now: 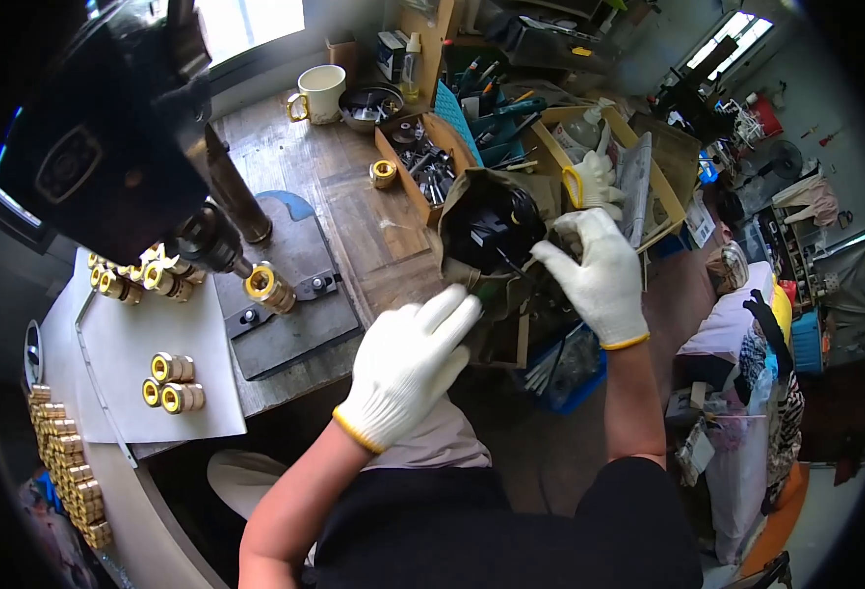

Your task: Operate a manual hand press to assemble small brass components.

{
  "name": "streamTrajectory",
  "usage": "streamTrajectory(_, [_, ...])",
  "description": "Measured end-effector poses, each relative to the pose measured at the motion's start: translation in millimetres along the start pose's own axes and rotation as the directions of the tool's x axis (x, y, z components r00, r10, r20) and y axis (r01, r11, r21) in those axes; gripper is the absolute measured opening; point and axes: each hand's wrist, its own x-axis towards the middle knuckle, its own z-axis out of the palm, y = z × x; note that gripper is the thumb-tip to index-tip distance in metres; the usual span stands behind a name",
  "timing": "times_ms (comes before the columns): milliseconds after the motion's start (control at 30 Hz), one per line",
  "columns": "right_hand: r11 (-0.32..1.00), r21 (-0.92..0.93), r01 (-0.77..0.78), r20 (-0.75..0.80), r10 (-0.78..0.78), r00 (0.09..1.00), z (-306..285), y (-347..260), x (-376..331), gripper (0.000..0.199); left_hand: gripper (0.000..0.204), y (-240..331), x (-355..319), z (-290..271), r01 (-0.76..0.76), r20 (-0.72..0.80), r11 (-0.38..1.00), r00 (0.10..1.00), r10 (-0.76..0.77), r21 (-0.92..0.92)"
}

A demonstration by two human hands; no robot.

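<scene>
Both of my hands wear white knit gloves with yellow cuffs. My left hand [408,361] hovers palm down in front of the workbench, its fingers stretched out and nothing in them. My right hand [597,277] is beside an open dark cloth bag [460,211], its fingers loosely curved and the thumb apart from them. Black items [499,224] fill the bag; a thin dark strip near my right thumb is too unclear to name. On the left, a brass fitting [269,288] sits on the metal base plate [290,344] under the drill press chuck [211,239].
Three brass fittings [173,384] lie on a white sheet [108,412], with more behind and stacked rows [64,461] at far left. One brass fitting [382,175] stands near a wooden box [422,162] of metal parts. A mug [321,95] and a tool holder [501,126] are behind.
</scene>
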Motion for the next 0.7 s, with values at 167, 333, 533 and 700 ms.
streamTrajectory(167, [0.995,-0.093,-0.035,-0.034,0.032,0.999,18.9,16.0,7.4,0.026,0.071,-21.4,35.1,38.0,-0.002,0.047,0.995,0.999,-0.003,0.104])
streamTrajectory(333, [0.995,0.009,-0.097,0.041,0.096,0.994,14.2,39.9,5.3,0.019,0.058,-23.7,38.6,48.0,-0.029,0.130,1.000,0.991,0.027,0.008])
streamTrajectory(533, [0.972,0.217,-0.094,-0.085,0.115,0.990,0.4,35.7,14.0,0.015,0.045,-24.9,45.7,45.5,-0.021,0.129,0.998,0.991,0.028,-0.051])
streamTrajectory(700, [0.975,0.212,-0.070,-0.126,0.098,0.987,-6.4,32.6,30.3,0.017,0.046,-29.6,49.7,38.0,0.000,0.057,0.996,0.998,0.005,-0.093])
